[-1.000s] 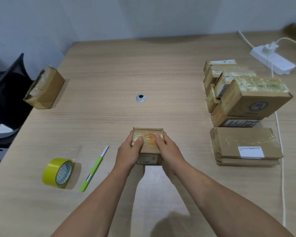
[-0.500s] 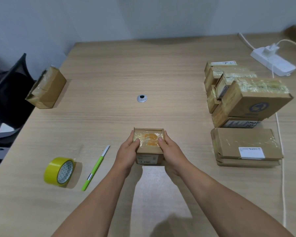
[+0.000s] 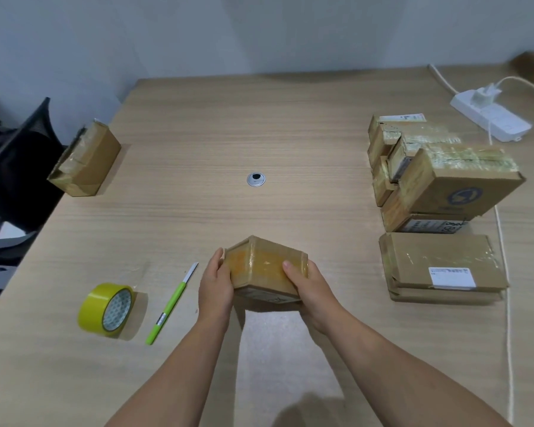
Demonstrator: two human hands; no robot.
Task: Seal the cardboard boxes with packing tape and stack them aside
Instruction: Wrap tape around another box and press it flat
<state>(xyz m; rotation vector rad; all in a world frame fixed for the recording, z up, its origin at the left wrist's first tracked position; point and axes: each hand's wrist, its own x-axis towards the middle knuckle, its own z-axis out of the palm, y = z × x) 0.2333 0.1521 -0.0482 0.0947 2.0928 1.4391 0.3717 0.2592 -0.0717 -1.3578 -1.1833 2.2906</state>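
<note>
Now small box (image 3: 264,266) — gripped between both hands' fingers (image 3: 218,260).

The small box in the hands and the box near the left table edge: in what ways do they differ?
The small box is held by the left hand and right hand; the left box is untouched. The small box is near the front centre of the table, the left box by its left edge. The small box's taped top looks orange; the left box's tape looks pale. Both are taped brown cardboard.
</note>
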